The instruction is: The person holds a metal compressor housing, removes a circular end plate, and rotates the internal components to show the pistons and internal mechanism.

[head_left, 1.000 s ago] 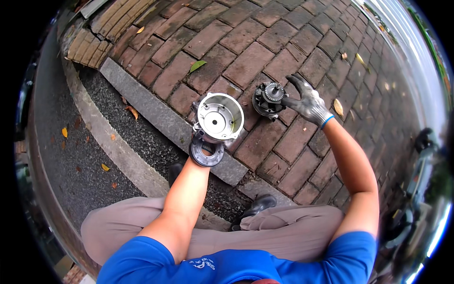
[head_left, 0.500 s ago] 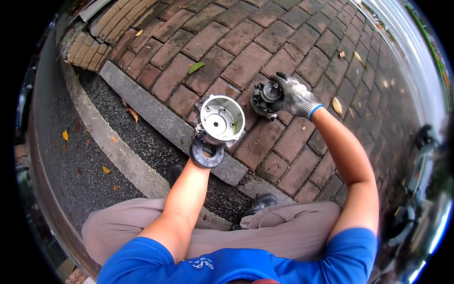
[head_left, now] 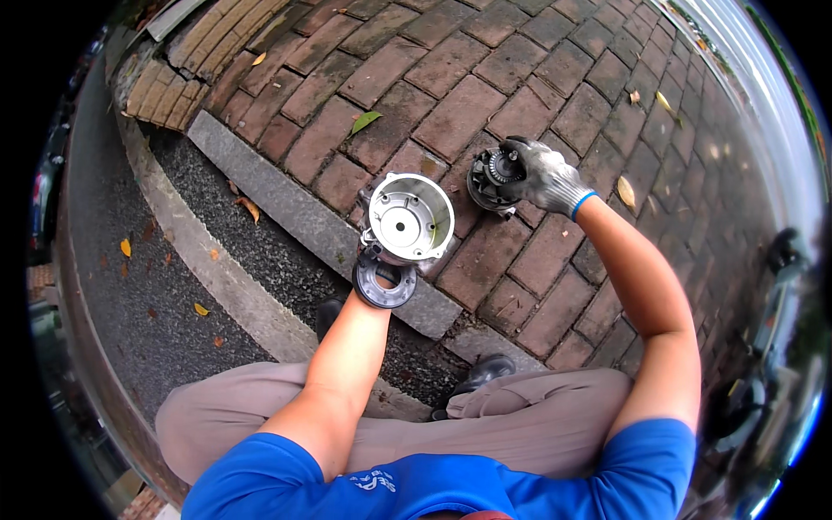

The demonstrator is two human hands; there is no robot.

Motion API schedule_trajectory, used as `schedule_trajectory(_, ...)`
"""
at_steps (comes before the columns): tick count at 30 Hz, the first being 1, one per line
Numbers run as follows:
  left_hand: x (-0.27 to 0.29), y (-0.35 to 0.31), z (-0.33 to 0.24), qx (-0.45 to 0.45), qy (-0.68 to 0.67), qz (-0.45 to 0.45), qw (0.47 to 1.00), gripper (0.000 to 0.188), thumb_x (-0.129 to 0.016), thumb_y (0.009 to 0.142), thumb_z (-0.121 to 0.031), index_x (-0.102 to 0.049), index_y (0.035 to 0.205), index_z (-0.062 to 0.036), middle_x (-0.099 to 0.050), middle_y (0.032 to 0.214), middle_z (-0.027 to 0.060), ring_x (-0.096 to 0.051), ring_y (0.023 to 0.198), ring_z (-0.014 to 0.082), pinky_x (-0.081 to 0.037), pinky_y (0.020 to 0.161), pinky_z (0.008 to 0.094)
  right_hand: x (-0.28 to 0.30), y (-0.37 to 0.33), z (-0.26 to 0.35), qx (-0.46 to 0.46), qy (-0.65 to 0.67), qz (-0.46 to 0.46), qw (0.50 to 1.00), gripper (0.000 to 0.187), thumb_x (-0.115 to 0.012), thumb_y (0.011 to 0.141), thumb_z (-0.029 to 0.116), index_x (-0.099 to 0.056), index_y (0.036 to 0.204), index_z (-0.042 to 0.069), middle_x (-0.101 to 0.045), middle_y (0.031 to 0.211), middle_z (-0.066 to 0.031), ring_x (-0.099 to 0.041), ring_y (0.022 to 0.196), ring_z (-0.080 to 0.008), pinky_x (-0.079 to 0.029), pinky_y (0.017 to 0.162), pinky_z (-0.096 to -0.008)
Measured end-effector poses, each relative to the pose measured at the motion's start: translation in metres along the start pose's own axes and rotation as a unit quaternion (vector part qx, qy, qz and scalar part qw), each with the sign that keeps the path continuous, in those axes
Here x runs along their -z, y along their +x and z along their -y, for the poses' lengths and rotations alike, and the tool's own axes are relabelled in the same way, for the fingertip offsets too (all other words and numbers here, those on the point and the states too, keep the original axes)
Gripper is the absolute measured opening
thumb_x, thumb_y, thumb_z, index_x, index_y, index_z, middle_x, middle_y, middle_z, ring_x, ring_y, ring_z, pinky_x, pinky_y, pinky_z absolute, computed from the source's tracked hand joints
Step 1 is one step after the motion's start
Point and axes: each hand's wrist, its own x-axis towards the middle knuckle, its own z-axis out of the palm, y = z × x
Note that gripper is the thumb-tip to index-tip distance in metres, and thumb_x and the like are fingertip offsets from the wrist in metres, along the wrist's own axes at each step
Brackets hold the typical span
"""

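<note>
A round silver metal housing (head_left: 406, 217), hollow with a flat bottom and a small centre hole, faces up at the middle. My left forearm (head_left: 351, 347) reaches up to it; the hand is hidden behind the housing, which it appears to support. A dark grey ring-shaped part (head_left: 384, 295) hangs at the housing's near side, over my left wrist. To the right, my right hand (head_left: 548, 176), in a grey-white work glove with a blue cuff edge, is closed on a dark gear assembly (head_left: 490, 184). Its toothed round gear points up, beside my fingers. Between housing and assembly is a small gap.
Red-brown brick paving (head_left: 451, 117) spreads beyond the hands, with scattered leaves. A grey stone kerb (head_left: 260, 182) runs diagonally along its edge, with dark asphalt (head_left: 173, 286) to the left. My bent legs and a black shoe (head_left: 490, 371) are close below. A blurred vehicle-like shape (head_left: 763, 347) stands at the far right.
My gloved right fingers have shifted slightly over the gear, covering more of its right side. The housing and ring stay in the same pose; the whole view moves a little.
</note>
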Motion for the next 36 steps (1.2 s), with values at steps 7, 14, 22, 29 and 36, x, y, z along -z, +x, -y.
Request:
schedule_trajectory(7, -0.001, 0.000, 0.007, -0.040, 0.032, -0.012, 0.999, 0.083, -0.060, 0.081, -0.070, -0.049, 0.149, -0.0224, -0.053, 0.150, 0.0059, -0.043, 0.141, 0.0331, -0.025, 0.123, 0.0548, -0.006, 0.001, -0.008, 0.009, 0.013, -0.005, 1.000, 0.081, -0.082, 0.078, 0.044, -0.051, 0.144, 0.009, -0.058, 0.141, -0.0176, -0.056, 0.131, -0.0363, -0.047, 0.109, -0.0432)
schedule_trajectory(14, -0.004, 0.000, 0.006, -0.026, 0.082, -0.036, 0.996, 0.088, -0.062, 0.079, -0.071, -0.048, 0.150, -0.0224, -0.052, 0.151, 0.0068, -0.043, 0.140, 0.0345, -0.026, 0.123, 0.0554, -0.007, -0.001, -0.007, 0.009, 0.015, 0.000, 1.000, 0.082, -0.081, 0.080, 0.046, -0.048, 0.146, 0.011, -0.060, 0.138, -0.0181, -0.056, 0.130, -0.0364, -0.047, 0.109, -0.0436)
schedule_trajectory(22, 0.001, 0.004, 0.010, -0.018, 0.042, -0.011, 0.999, 0.087, -0.063, 0.078, -0.071, -0.050, 0.149, -0.0227, -0.053, 0.150, 0.0071, -0.044, 0.139, 0.0345, -0.027, 0.122, 0.0555, -0.006, -0.004, -0.008, 0.006, 0.014, -0.001, 1.000, 0.082, -0.081, 0.080, 0.046, -0.048, 0.146, 0.009, -0.060, 0.136, -0.0190, -0.056, 0.129, -0.0370, -0.048, 0.108, -0.0442)
schedule_trajectory(29, -0.006, 0.003, 0.004, 0.005, -0.052, -0.006, 0.999, 0.083, -0.060, 0.081, -0.070, -0.051, 0.148, -0.0232, -0.054, 0.149, 0.0068, -0.045, 0.139, 0.0347, -0.027, 0.122, 0.0554, -0.006, -0.005, -0.013, 0.017, 0.009, -0.009, 1.000, 0.084, -0.081, 0.080, 0.046, -0.047, 0.146, 0.006, -0.060, 0.137, -0.0201, -0.055, 0.130, -0.0379, -0.047, 0.109, -0.0441)
schedule_trajectory(36, -0.002, 0.004, 0.009, -0.004, -0.018, -0.013, 1.000, 0.080, -0.057, 0.082, -0.070, -0.051, 0.148, -0.0243, -0.053, 0.150, 0.0058, -0.045, 0.139, 0.0346, -0.028, 0.122, 0.0568, -0.007, -0.006, -0.018, 0.039, 0.015, -0.035, 0.998, 0.089, -0.083, 0.077, 0.049, -0.047, 0.147, 0.006, -0.058, 0.140, -0.0215, -0.054, 0.131, -0.0385, -0.046, 0.109, -0.0441)
